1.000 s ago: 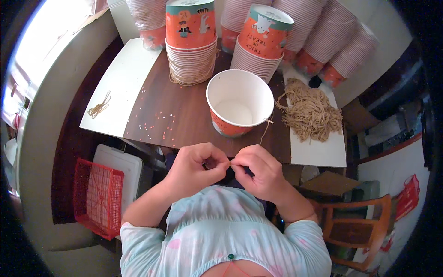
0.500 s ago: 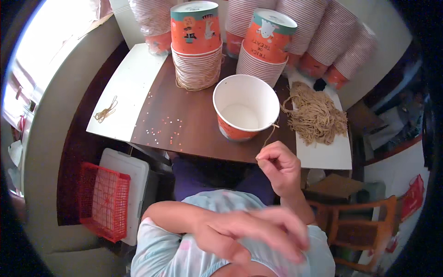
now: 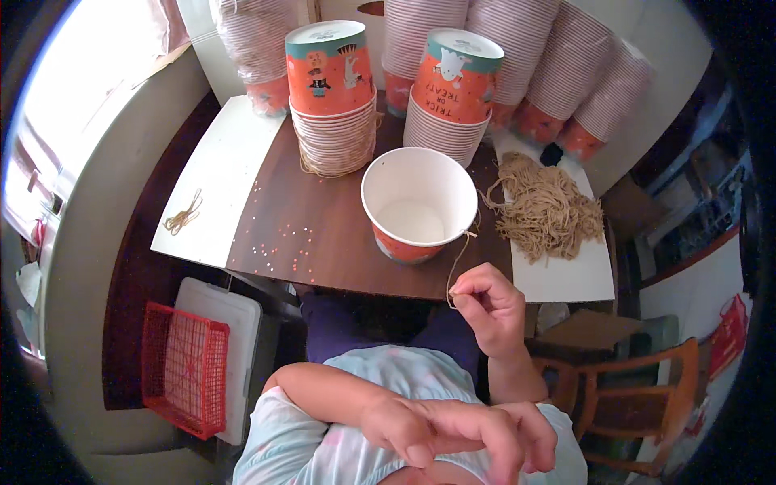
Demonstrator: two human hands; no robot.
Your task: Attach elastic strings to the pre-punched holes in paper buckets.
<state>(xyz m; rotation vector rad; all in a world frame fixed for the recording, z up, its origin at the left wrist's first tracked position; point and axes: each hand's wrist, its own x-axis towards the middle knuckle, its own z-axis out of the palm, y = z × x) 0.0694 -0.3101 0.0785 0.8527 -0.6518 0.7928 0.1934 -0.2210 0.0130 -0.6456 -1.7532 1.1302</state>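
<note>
A white paper bucket [image 3: 420, 190] with an orange outside stands upright near the table's front edge. Thin twine [image 3: 457, 263] passes through its rim at the right and hangs toward me. Thumb and forefinger of my right hand [image 3: 491, 311] pinch that twine just past the table edge. My left hand [image 3: 465, 432] is held close to my chest, its fingers loosely bent and apart, with nothing visible in it. A small dark hole shows near the bucket's left rim.
Two stacks of upturned orange buckets [image 3: 329, 81] [image 3: 453, 81] stand behind; twine loops hang on the left one. A tangled twine heap [image 3: 546, 206] lies right, a small twine bundle [image 3: 183, 213] left. Paper dots [image 3: 283, 250] are scattered about. Wrapped bucket stacks [image 3: 566, 73] line the back.
My left hand has slowed from a blur and settled lower near my chest. The right hand still pinches the twine, slightly lower in view; the whole scene has shifted a little downward.
</note>
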